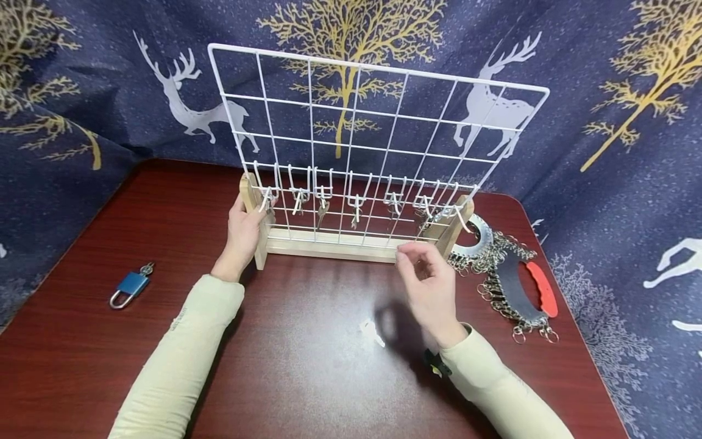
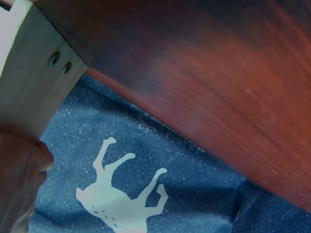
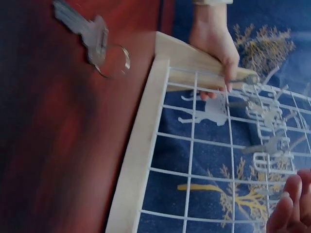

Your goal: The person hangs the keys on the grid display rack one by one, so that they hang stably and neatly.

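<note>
A white wire grid rack (image 1: 359,65) stands on wooden legs with a pale wooden base bar (image 1: 329,247). My left hand (image 1: 243,231) grips its left wooden side post (image 2: 36,73); some fingers lie behind the post. Several keys (image 1: 322,210) hang from white hooks along the lower grid. My right hand (image 1: 430,283) hovers in front of the base bar near its right end. Its thumb and forefinger are bent toward each other, with nothing visible between them. A loose key (image 3: 97,41) with a split ring lies on the table below it, washed out by glare in the head view.
A blue padlock (image 1: 131,285) with a key in it lies on the left. At the right are a silver ring-shaped holder (image 1: 481,238) and a dark curved holder (image 1: 514,283) with a red handle (image 1: 542,289), hung with many small rings. Patterned cloth hangs behind the table.
</note>
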A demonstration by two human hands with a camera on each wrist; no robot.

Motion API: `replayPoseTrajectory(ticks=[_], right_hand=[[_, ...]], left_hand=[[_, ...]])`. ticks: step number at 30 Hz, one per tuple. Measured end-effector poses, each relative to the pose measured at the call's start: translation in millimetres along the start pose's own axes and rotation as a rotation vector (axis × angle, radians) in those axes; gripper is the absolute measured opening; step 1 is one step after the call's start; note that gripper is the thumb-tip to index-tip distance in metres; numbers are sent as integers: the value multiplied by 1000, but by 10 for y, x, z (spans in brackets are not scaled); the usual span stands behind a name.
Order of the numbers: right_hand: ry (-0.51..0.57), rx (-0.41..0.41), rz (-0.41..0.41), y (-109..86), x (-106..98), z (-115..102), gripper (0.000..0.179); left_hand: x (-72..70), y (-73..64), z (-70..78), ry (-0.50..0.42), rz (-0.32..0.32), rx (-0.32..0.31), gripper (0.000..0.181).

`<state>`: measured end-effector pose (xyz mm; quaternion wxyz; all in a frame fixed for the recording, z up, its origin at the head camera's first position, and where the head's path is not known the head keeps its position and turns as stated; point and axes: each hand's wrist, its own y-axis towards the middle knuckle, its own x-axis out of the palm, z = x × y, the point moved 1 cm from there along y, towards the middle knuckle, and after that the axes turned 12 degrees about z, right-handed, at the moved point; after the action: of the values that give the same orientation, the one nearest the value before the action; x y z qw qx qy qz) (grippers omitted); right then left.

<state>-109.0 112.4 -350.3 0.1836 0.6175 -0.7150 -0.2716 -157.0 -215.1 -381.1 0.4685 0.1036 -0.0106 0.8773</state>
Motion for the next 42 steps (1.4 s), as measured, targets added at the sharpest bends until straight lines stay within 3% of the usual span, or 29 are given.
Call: replayPoseTrajectory(ticks=[3,9,12,16,26,33,42], right_hand=[[-93,-21,-210,-62,17,9,14],[-439,-55,-852,-189,16,56,29],[-517,-78,-1024,-266,-8,96,38],[-538,-91,-1076,-310,-41,137,40],[-559,-77,-1110,-325,-36,170,35],[-554,-83,-1109,-338,-14,189,23],[-551,-134,-1065,-336,16,246,12]], left_hand=[[-3,-7,10,16,6,6,29],[-11,-15,14,70,18,25,23],[-15,-14,8,73,12,20,26],[-11,-12,11,61,1,12,34],[-6,-4,-3,45,5,0,40],[-8,-8,1,65,13,14,37],[-1,-11,15,26,-3,14,40]])
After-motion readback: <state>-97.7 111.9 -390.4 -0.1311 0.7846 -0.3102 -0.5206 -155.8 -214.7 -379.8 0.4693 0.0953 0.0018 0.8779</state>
